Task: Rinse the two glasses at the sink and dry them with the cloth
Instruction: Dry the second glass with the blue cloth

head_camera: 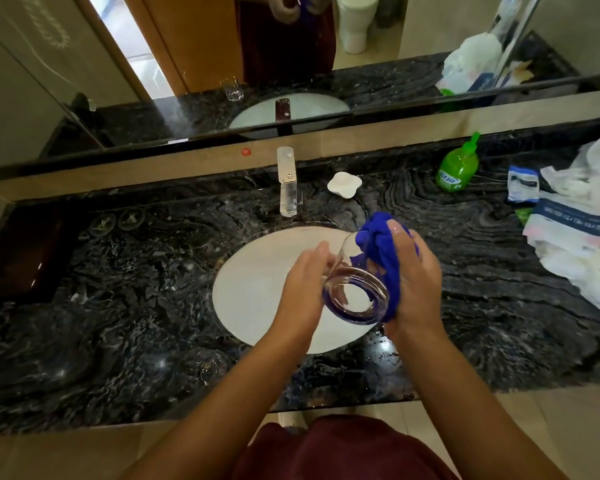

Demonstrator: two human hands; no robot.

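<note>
- Taking the sink (257,289) as the landmark: it is one pale oval basin sunk into the dark veined desk (118,271).
- Left of the sink, near the front edge of the desk, stands one clear glass (210,363), hard to make out against the dark stone; no hand touches it.
- Behind the sink, at its far rim, rises one chrome tap (287,181), and just right of the tap sits one small white soap dish (344,184).
- Over the sink, the left hand (303,282) has its fingers curled round the side of the second glass (355,296), which is tilted with its thick base turned toward the person.
- The right hand (414,271), over the sink's right rim, grips one blue cloth (381,251), bunched up and pressed against the far and right side of that glass; the cloth wraps round its wall.
- So two glasses in all: one held above the sink, one on the desk to its left.
- Well right of the sink, toward the back, stands one green pump bottle (458,168).
- Farther right lie one small blue-and-white packet (523,183) and a heap of white plastic bags (582,230); I cannot count the bags.
</note>
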